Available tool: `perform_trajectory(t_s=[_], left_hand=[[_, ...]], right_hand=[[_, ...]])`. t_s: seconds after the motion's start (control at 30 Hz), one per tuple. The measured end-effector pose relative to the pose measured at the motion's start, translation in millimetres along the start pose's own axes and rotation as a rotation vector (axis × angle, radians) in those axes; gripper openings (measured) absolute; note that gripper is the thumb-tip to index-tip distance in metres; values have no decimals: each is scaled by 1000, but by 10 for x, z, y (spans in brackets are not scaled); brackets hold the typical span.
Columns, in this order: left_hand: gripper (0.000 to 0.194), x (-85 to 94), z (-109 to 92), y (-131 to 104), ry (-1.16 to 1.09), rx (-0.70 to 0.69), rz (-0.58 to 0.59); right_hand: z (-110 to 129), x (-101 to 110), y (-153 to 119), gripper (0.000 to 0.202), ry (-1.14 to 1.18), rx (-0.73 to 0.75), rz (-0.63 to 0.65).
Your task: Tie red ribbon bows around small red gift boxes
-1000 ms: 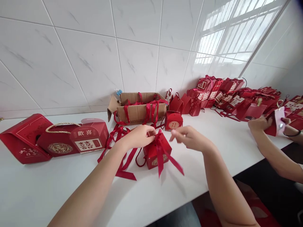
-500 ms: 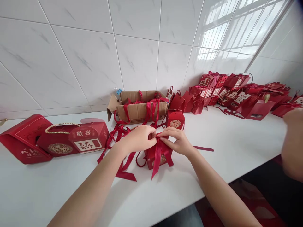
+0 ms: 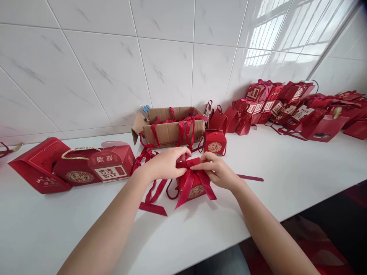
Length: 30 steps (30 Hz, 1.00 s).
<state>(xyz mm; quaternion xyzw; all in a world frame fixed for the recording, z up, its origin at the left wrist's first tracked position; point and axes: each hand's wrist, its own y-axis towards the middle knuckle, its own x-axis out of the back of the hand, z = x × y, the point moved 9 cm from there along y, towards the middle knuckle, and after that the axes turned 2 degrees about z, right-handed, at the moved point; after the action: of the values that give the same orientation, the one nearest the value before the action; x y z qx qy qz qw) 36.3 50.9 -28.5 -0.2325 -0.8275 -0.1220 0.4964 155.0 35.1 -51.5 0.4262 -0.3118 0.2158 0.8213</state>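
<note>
A small red gift box with a gold round emblem stands on the white table in front of me. On its top sits a red ribbon bow, its two tails hanging down the front. My left hand pinches the bow's left loop. With fingers closed, my right hand grips the right loop. A dark red cord hangs in a loop at the box's left side. Beside it, loose red ribbon trails over the table.
Behind stands an open cardboard box with ribbons over its edge. Another small red box is next to it. Larger red boxes stand at left; many more red boxes are piled at right. A ribbon strip lies right.
The bow's loops have spread wider between my hands, and its tails now splay further apart. Another person's blurred hand at the right edge has left the view. The view has shifted slightly.
</note>
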Motion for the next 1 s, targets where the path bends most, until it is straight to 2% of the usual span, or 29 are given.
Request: perform_trajectory(t_s=[0.07,0.3,0.5,0.7,0.9,1.0], left_hand=[[32,-11,-15,6,9,-18,14],[17,-80,-26,51,-116,-73,57],[26,-141,-12,50,-116,-96,120],[8,-189,92,107,-102,-82,105],[12,-243,92,112,-147,-93,167],[27,-257,87,124,-242,-86,178]], right_hand=[[-13,1,-9,46,3,6,-11],[17,-2,-5,43,-14,34,-26],[49,11,-2,43,-33,75,-42],[64,12,7,41,-58,88,-39],[54,9,5,38,-50,99,-55],[65,11,-9,40,-43,120,-66]])
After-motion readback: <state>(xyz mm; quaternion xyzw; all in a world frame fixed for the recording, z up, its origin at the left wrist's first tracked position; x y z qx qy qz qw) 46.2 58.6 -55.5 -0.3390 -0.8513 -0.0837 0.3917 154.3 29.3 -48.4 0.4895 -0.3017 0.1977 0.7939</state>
